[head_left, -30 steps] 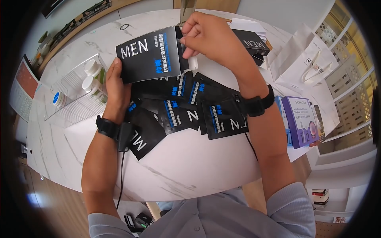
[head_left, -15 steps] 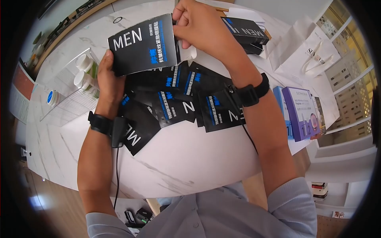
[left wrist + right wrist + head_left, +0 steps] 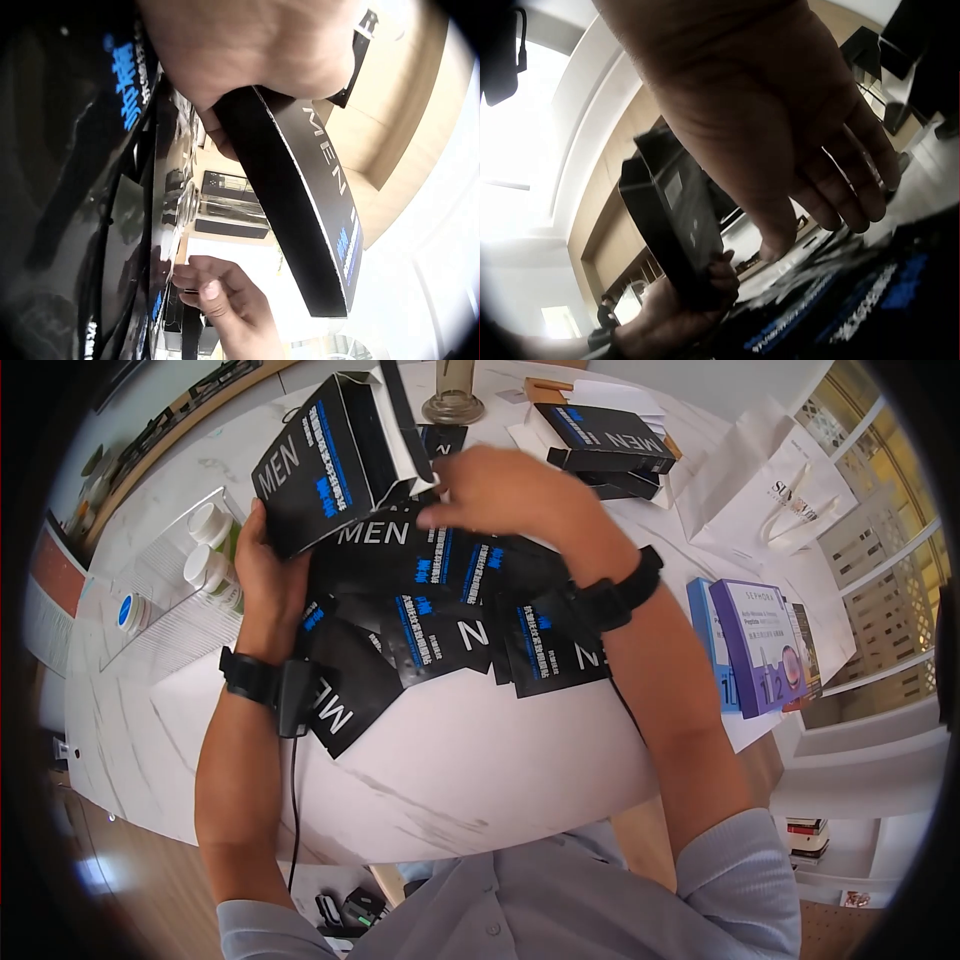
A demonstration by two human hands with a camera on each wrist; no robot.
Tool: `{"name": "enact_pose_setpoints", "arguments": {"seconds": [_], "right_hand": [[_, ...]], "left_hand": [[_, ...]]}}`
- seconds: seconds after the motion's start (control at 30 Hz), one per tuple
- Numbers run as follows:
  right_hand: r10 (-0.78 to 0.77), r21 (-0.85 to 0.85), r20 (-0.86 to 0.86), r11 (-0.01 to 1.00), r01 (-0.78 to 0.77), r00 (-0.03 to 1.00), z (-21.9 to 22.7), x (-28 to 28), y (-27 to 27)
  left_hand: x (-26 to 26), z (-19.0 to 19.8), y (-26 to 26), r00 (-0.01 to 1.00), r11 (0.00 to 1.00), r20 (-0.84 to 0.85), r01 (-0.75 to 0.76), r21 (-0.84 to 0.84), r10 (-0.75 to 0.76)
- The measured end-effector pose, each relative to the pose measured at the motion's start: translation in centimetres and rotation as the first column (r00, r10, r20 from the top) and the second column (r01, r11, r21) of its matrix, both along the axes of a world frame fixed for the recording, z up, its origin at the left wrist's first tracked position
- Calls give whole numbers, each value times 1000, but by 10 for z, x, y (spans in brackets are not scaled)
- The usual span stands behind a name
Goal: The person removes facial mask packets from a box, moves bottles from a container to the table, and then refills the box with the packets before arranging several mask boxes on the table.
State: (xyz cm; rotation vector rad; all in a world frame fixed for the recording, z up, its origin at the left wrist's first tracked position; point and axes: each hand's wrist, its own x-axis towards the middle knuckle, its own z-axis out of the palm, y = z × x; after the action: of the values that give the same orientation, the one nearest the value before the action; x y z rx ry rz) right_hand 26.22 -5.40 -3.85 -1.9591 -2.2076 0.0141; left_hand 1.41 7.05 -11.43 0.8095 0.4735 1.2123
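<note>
My left hand (image 3: pixel 268 575) grips a black carton (image 3: pixel 300 480) marked MEN by its lower left side, thumb along its edge. The carton is held tilted above the table, with its open end and white-lined flap facing right. Just right of that end is my right hand (image 3: pixel 515 490), fingers loosely spread; in the right wrist view this hand (image 3: pixel 780 127) has nothing in its fingers. Beneath both hands, several flat black sachets (image 3: pixel 430 635) with blue and white print lie overlapping. Another black sachet (image 3: pixel 443 438) is partly hidden behind the right hand.
A glass vase (image 3: pixel 454 400) stands at the back. Right of it lie black MEN cartons (image 3: pixel 610 435), then a white paper bag (image 3: pixel 745 490). A purple box (image 3: pixel 760 645) stands at the right. White-lidded jars (image 3: pixel 208 567) stand in a clear tray (image 3: pixel 165 622) at left.
My right hand has come away from the carton's open end and moved down. My left hand has tilted the carton, so its open end and white inner side show.
</note>
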Motion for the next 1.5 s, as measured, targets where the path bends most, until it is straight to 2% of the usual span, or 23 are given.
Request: {"name": "enact_pose_setpoints", "arguments": {"seconds": [0.03,0.13,0.23,0.33,0.43,0.47,0.57,0.63,0.67,0.7,0.73,0.83,0.87,0.97,1.0,1.13,1.23,1.33,1.43,1.5], "right_hand": [[34,-93,-11,995,-35,999,-3,-6,-2],[84,-204,41,976,-74,996,5,-18,-10],[116,-126,-50,985,-122,992,-18,-4,2],[162,-59,-111,984,-169,980,-10,4,1],[108,-12,-204,994,-113,973,8,10,-2],[173,112,-224,982,-151,959,1,21,7],[47,358,-353,930,89,934,33,40,-5],[71,622,-399,753,213,914,43,63,-5],[187,592,-558,773,230,809,52,59,-10],[286,558,-693,794,241,662,66,53,-18],[342,509,-773,837,201,535,76,56,-28],[278,393,-788,914,101,550,99,48,-59],[202,343,-762,932,119,615,104,46,-63],[151,245,-705,969,37,693,104,47,-63],[142,202,-741,979,16,656,102,46,-62],[135,126,-751,990,-60,646,100,50,-62],[93,65,-693,996,-66,715,99,54,-61],[81,106,-759,994,0,647,97,54,-60],[90,178,-761,981,74,642,100,57,-60],[130,164,-760,986,-6,637,99,62,-60]], "left_hand": [[-1,-1,1,1000,1000,1,2,-4,-2],[-3,-2,2,1000,1000,-2,-7,-19,7],[-1,0,0,1000,999,-12,-24,-31,24],[0,-1,0,999,999,-20,-34,-30,34],[-1,0,-2,998,998,-36,-53,-26,52],[0,2,-3,998,997,-35,-61,-39,59],[0,4,-4,998,997,-25,-58,-58,56],[1,5,-7,997,996,-23,-70,-57,69],[2,6,-9,996,995,-27,-85,-53,83],[3,7,-10,995,994,-32,-97,-49,96],[3,7,-10,995,994,-33,-99,-52,97],[3,4,-7,995,994,-39,-98,-50,96],[2,4,-7,995,994,-42,-95,-44,93],[2,2,-4,995,995,-40,-91,-32,90],[1,1,-4,995,995,-36,-92,-29,91],[1,0,-4,995,996,-32,-90,-16,90],[1,0,-4,995,996,-43,-86,-8,85],[1,1,-4,994,995,-49,-94,-14,94],[2,3,-6,993,994,-59,-107,-21,106],[2,2,-5,993,994,-55,-104,-24,102]]}}
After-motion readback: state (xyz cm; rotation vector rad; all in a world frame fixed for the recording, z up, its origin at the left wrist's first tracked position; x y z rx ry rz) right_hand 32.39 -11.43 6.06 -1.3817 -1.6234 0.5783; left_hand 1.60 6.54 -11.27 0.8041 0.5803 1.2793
